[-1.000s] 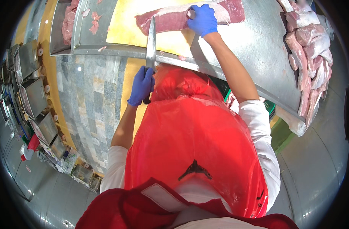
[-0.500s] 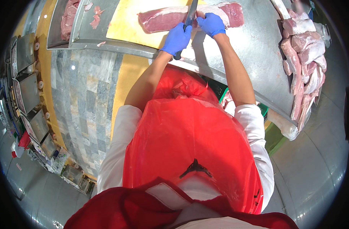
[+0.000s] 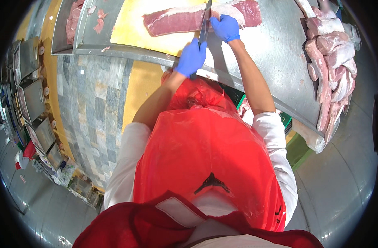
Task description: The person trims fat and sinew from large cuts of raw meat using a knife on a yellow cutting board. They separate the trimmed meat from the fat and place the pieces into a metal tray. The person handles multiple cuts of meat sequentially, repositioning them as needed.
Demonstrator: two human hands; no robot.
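A long slab of pork loin [image 3: 172, 22], pink with a pale fat layer, lies across the yellow cutting board [image 3: 129, 25] and over its right edge. My left hand [image 3: 191, 58], in a blue glove, is closed around the handle of a long knife [image 3: 205, 25]. The blade lies across the loin and points away from me. How deep it cuts, I cannot tell. Just right of the blade, my right hand [image 3: 226, 29], also gloved in blue, grips the near edge of the loin with curled fingers.
The metal table [image 3: 276, 62] carries a pile of pork pieces [image 3: 331, 62] at right. At far left, a metal tray [image 3: 92, 35] holds meat scraps, with more meat [image 3: 74, 20] beyond. Under the table edge, a green crate [image 3: 234, 96] shows beside my red apron [image 3: 209, 144].
My left hand has drawn the knife back toward me, away from the loin. My right hand stays on the meat, almost in place. The whole view has shifted slightly.
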